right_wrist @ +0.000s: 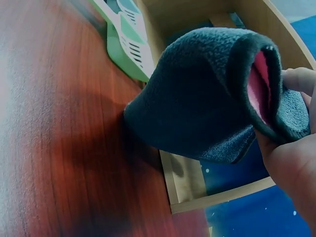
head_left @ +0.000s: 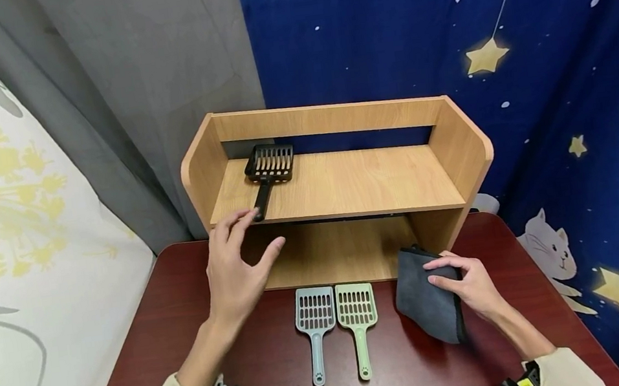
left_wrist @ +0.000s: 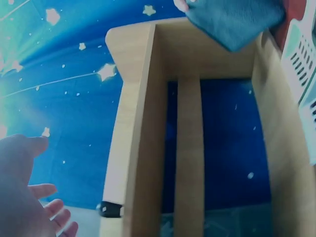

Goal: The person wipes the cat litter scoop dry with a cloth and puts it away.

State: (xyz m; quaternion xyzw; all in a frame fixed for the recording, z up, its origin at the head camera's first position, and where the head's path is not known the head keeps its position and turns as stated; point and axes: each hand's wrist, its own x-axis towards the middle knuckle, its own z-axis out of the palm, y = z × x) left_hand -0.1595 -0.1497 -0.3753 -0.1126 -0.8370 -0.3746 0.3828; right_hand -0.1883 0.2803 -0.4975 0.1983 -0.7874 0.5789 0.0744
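A black slotted litter scoop (head_left: 269,165) lies at the left end of the wooden shelf's upper board, its handle reaching the front edge. My left hand (head_left: 238,274) is close by that handle, fingers extended and thumb spread away, holding nothing. In the left wrist view the end of the black handle (left_wrist: 111,209) shows beside the hand. My right hand (head_left: 468,280) pinches a folded dark grey cloth (head_left: 425,295) in front of the shelf's right side. The cloth (right_wrist: 197,98) hangs from thumb and fingers, with a pink inner layer visible in its fold.
The two-level wooden shelf (head_left: 343,179) stands at the back of a dark red table (head_left: 262,369). A blue-grey slotted scoop (head_left: 315,342) and a green slotted scoop (head_left: 360,336) lie side by side before it. Curtains (head_left: 370,28) hang behind.
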